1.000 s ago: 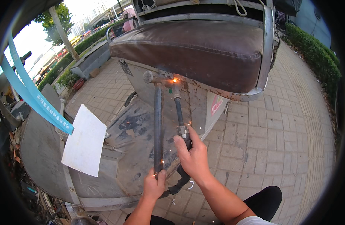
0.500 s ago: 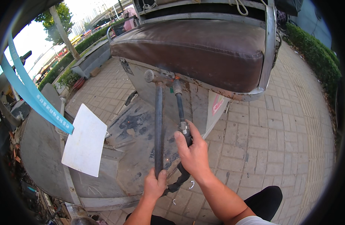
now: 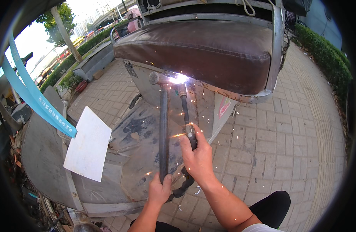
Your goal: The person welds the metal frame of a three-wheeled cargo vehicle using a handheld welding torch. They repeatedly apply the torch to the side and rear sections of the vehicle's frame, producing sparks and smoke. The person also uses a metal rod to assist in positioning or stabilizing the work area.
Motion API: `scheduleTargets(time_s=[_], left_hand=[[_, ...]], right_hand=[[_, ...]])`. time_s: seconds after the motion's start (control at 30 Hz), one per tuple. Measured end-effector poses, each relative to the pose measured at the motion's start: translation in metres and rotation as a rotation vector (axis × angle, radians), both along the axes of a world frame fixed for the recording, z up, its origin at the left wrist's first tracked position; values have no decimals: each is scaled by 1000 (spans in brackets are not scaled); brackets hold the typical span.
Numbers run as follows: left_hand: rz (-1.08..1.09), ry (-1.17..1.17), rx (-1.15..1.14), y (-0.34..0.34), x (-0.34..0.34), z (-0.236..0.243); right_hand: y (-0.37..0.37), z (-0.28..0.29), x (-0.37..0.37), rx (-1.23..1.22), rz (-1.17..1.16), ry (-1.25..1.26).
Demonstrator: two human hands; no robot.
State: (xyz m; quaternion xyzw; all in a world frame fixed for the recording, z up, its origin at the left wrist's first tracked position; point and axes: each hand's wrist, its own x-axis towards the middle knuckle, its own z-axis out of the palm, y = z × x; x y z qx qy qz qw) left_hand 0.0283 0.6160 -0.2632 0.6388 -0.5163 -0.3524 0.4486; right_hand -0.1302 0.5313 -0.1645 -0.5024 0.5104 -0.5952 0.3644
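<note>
My left hand (image 3: 160,188) is closed round the lower end of a hammer (image 3: 164,131). The hammer's round head rests against the metal edge just under a brown padded seat (image 3: 197,54). In my right hand (image 3: 199,158) is a welding torch (image 3: 186,110), its thumb and fingers wrapped round the black grip. The torch's tip points up at the seat's lower metal edge, right beside the hammer head. A bright white-violet arc (image 3: 180,79) burns there and hides the tip and the joint. Sparks scatter round both hands. A black cable (image 3: 183,188) hangs from the torch grip.
Below the seat lies the vehicle's grey metal floor (image 3: 139,145). A white card (image 3: 88,145) on a light-blue lanyard (image 3: 39,98) hangs at the left. Brick paving (image 3: 270,154) spreads to the right, with a hedge (image 3: 325,56) beyond. My knee (image 3: 272,208) shows at the lower right.
A glowing orange spot at the torch tip has become a bright arc with flying sparks. The hammer stays in place, and both hands have hardly moved.
</note>
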Motion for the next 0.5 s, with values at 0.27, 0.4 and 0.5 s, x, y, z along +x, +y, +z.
scheduleTargets(time_s=[0.27,0.4,0.5], left_hand=[[20,10,-1,0,1,-6],[17,30,41,0,-2,3],[15,34,20,0,-2,3]], right_hand=[[19,-13,-5,-19,82,-7],[18,-17,-6,23,65,-31],[13,-14,-5,-4,66,-34]])
